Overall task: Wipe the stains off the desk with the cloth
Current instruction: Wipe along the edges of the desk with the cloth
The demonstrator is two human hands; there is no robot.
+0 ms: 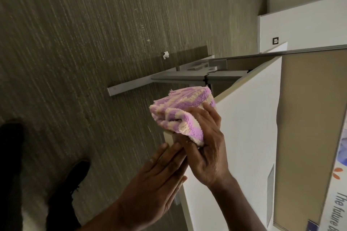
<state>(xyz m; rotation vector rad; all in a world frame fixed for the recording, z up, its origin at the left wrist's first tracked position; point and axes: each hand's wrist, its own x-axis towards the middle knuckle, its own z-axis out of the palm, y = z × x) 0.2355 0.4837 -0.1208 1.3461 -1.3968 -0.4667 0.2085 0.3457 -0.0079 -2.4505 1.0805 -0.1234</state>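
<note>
The right hand (203, 148) grips a bunched purple-and-cream cloth (183, 111) over the corner of the white bench (247, 118). The left hand (159, 180) lies flat and empty, fingers extended, along the bench edge just below the cloth

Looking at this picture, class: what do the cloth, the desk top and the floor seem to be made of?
Cloth: soft, fluffy pile, probably microfibre or terry, in purple and cream patches. Desk top: smooth matt white, likely laminate over board, with a beige edge band. Floor: grey-brown carpet, judging by its fine streaked texture.
</note>
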